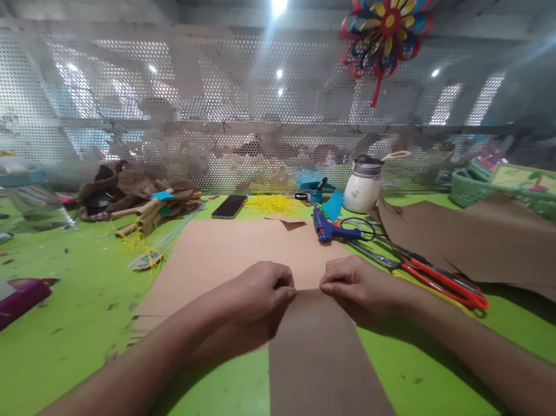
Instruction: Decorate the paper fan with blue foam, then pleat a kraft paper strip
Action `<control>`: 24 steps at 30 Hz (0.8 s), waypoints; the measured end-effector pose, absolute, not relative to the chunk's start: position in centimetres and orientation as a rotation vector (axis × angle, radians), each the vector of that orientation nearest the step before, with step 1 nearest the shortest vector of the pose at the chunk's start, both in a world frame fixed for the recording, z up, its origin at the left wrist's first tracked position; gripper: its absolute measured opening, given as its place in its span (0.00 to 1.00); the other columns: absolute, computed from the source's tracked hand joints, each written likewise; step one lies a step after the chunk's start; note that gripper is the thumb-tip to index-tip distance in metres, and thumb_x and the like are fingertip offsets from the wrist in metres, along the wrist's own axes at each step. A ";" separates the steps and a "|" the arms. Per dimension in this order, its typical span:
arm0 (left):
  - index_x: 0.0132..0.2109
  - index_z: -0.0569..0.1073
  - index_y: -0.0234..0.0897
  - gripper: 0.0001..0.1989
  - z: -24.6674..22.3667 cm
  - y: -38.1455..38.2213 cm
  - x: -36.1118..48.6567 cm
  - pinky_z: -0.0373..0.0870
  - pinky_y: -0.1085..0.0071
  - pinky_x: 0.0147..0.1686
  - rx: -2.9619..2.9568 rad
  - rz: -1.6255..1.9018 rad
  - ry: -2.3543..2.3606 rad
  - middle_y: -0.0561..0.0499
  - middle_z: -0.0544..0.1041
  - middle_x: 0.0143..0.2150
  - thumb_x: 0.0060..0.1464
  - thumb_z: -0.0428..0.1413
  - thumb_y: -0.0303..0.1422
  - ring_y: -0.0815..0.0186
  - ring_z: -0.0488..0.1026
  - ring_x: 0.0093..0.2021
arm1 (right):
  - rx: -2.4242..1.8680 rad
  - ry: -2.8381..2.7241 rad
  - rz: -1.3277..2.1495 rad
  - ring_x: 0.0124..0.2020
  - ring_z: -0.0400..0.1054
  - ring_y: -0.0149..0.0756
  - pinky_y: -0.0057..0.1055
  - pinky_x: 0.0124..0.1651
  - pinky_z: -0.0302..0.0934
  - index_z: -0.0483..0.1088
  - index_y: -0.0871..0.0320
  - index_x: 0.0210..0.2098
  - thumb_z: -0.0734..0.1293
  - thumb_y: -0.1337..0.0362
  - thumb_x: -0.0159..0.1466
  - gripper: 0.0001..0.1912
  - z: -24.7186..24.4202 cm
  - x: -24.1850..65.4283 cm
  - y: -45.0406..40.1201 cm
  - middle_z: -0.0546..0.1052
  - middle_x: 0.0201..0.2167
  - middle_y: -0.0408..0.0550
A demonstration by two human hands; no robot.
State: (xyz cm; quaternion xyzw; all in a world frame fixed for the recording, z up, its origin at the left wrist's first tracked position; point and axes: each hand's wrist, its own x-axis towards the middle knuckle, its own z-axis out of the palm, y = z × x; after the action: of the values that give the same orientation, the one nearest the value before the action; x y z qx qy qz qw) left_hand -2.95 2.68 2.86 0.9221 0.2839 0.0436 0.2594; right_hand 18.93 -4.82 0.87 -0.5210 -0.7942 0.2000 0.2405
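Observation:
My left hand and my right hand pinch the far edge of a strip of brown kraft paper, one at each corner. The strip runs from between my fingers down past the table's front edge. Beneath and beyond both hands lies a stack of larger brown paper sheets. Just past my right hand sit a blue glue gun and scissors with red handles. A yellow handle shows beside the red ones.
Behind the stack are a phone, yellow paper shreds and a white jar. Dark brown paper and a green basket occupy the right. Rolled paper pieces, a clear container and a purple power strip are leftward.

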 end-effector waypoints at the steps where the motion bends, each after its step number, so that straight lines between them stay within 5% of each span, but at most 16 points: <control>1: 0.34 0.73 0.36 0.10 2.7 2.7 -2.9 0.61 0.74 0.29 2.499 0.126 0.763 0.51 0.76 0.32 0.52 0.47 0.30 0.66 0.69 0.31 | -1.427 -2.173 0.548 0.31 0.68 0.32 0.28 0.36 0.59 0.75 0.61 0.31 0.63 0.67 0.63 0.10 0.8 18.9 -4.8 0.75 0.28 0.46; 12: 0.33 0.73 0.36 0.09 2.5 1.8 -2.5 0.61 0.73 0.28 2.573 0.146 0.798 0.50 0.76 0.32 0.54 0.48 0.33 0.66 0.69 0.30 | -1.326 -2.213 0.318 0.36 0.65 0.36 0.31 0.39 0.59 0.74 0.60 0.33 0.66 0.65 0.62 0.06 0.1 17.9 -4.9 0.73 0.30 0.48; 24: 0.32 0.69 0.39 0.10 0.9 2.2 -2.9 0.56 0.73 0.25 2.815 0.251 0.693 0.51 0.71 0.30 0.57 0.47 0.37 0.67 0.65 0.28 | -1.198 -2.240 0.139 0.31 0.65 0.34 0.29 0.33 0.58 0.75 0.62 0.28 0.66 0.67 0.62 0.08 -0.9 17.6 -4.8 0.72 0.26 0.49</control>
State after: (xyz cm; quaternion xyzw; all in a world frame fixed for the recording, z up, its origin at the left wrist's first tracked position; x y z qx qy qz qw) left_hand -2.89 2.18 0.89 0.9610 0.2364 0.0855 0.1156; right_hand 17.56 -4.79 -0.88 -0.4502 -0.8414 0.0523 0.2943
